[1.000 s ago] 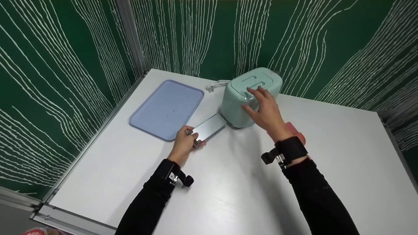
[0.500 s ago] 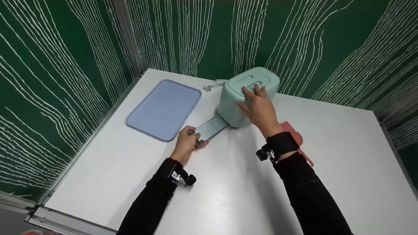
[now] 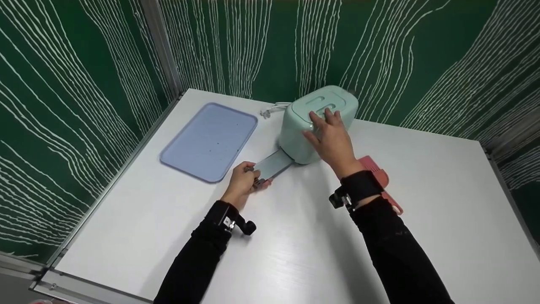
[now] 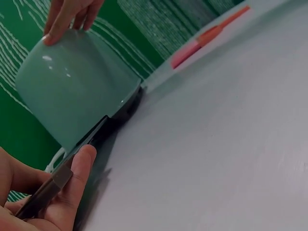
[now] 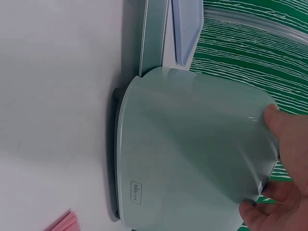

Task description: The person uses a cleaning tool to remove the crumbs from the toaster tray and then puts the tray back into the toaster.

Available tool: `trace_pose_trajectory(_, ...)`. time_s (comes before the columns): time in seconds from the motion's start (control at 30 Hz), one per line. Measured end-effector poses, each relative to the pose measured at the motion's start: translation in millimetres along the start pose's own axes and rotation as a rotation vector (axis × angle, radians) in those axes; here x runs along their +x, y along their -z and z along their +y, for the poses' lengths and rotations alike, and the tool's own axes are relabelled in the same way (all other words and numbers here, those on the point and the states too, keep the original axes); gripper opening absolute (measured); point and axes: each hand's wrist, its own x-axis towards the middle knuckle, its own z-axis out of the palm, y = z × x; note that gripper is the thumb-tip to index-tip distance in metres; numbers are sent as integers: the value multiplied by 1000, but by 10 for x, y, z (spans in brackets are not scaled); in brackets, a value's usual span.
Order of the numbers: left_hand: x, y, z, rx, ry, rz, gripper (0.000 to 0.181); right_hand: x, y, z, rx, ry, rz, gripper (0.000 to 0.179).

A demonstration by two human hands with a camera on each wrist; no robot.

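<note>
A mint-green toaster stands upright at the back of the white table, its top slots covered by a lid. My left hand pinches the outer end of a flat metal crumb tray between thumb and fingers. The tray's far end meets the toaster's lower edge and is hidden there; in the right wrist view the tray runs straight out from the base. My right hand grips the toaster's near top edge. In the right wrist view, thumb and bent fingertips of that hand lie on the shell.
Left of the toaster lies a blue serving tray with a few dark specks on it. A red brush with pink bristles lies beyond my right wrist. The white power cord sits behind, near the green wall.
My right hand has come down from hovering onto the toaster's top edge. My left hand has pushed the crumb tray slightly toward the toaster, its far end now at the base.
</note>
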Motion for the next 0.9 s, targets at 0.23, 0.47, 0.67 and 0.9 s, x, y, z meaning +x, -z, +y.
trace_pose_trajectory(0.23,50,-53,7,13,-17,11,35,5,-35,0,-15,6,16,61)
trace_pose_trajectory(0.47,116,-140,-4,-9,-17,0,31,1,-35,7,-13,2,10,61)
trace_pose_trajectory(0.67,167,-239,-8,-15,-23,2,30,-11,-37,14,-3,0,18,61)
trace_pose_trajectory(0.9,239,-346,-19,-49,-7,21,34,-11,-42,6,-13,-8,9,62)
